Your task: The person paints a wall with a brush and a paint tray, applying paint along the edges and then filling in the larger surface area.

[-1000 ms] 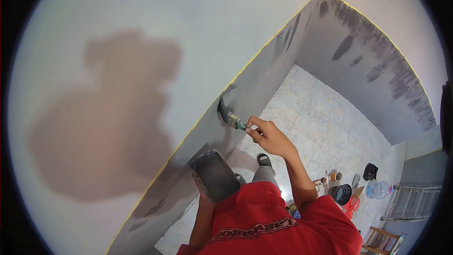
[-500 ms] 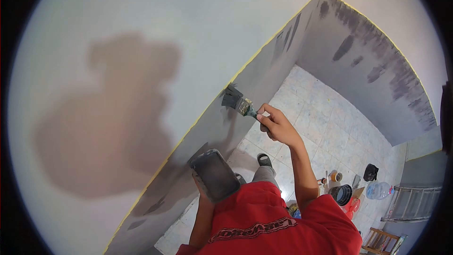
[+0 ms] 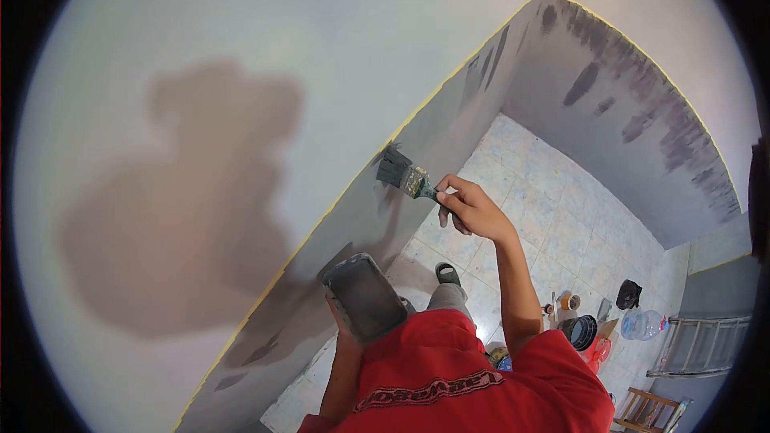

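Pinched in my right hand (image 3: pixel 473 210) is the handle of a paintbrush (image 3: pixel 415 182), its dark grey bristles against the grey lower wall just under the yellow tape edge (image 3: pixel 314 232). A dark smear of paint surrounds the bristle tips. My left hand (image 3: pixel 338 317) holds a dark, shallow paint tray (image 3: pixel 365 297) by its side, near my waist and close to the wall; the tray partly hides its fingers. Dark grey paint coats the tray's inside.
Dark patches mark the grey far wall (image 3: pixel 609 112). On the tiled floor (image 3: pixel 553 192) to the right stand a black bucket (image 3: pixel 579 329), a tape roll (image 3: pixel 570 301), a black bag (image 3: pixel 629 294) and a clear plastic bottle (image 3: pixel 642 325). A ladder (image 3: pixel 699 346) lies beyond them.
The brush stays at nearly the same spot below the tape, its bristles looking slightly more spread. Some fingers of my right hand have loosened downward. The tray has barely moved.
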Available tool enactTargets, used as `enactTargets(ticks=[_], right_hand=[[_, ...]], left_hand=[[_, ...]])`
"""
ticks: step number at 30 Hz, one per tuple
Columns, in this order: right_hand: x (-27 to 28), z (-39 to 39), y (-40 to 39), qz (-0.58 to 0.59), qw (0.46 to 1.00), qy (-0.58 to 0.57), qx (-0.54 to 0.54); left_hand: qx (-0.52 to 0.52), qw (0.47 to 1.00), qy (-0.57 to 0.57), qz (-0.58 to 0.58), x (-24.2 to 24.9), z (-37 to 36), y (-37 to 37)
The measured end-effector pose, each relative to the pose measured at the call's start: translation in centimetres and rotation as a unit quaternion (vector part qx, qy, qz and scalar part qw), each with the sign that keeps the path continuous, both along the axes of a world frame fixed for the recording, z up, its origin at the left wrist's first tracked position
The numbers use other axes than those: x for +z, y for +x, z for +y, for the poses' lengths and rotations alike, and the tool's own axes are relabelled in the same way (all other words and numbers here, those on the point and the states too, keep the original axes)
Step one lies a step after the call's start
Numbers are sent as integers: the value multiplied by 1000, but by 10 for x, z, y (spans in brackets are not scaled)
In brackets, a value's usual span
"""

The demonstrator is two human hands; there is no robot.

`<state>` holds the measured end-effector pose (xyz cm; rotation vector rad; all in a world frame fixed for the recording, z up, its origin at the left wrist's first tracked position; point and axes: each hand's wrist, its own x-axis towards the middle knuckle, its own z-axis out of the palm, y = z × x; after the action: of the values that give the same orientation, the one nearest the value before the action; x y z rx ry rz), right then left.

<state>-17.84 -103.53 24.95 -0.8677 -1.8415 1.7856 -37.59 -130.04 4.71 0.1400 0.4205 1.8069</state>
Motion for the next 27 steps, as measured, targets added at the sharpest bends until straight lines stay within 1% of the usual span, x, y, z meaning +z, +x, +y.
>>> enactTargets(ticks=[2, 5, 8, 10, 11, 14, 17, 20, 23, 27], right_hand=[[1, 4, 1, -9, 999, 30, 10], [18, 3, 1, -52, 998, 26, 2], [13, 5, 0, -34, 989, 140, 12], [17, 2, -1, -42, 983, 179, 9], [18, 1, -2, -46, 979, 199, 8], [12, -3, -6, -45, 975, 220, 6], [18, -9, -9, -75, 973, 218, 6], [20, -13, -11, -73, 966, 248, 2], [29, -17, -12, -92, 958, 271, 18], [16, -18, -18, -74, 957, 270, 82]], left_hand=[[4, 1000, -11, -22, -2, 0, -1], [17, 998, -32, -58, -31, -2, -11], [-18, 994, -21, -107, 12, 4, -1], [4, 995, -37, -90, -26, 1, -11], [12, 995, -43, -87, -28, 2, -11], [31, 994, -53, -89, -27, 1, -9], [5, 997, -46, -67, -33, 2, -14], [19, 997, -46, -53, -34, 1, -12], [13, 996, -48, -74, -34, 0, -13], [25, 995, -54, -85, -36, 2, -14]])
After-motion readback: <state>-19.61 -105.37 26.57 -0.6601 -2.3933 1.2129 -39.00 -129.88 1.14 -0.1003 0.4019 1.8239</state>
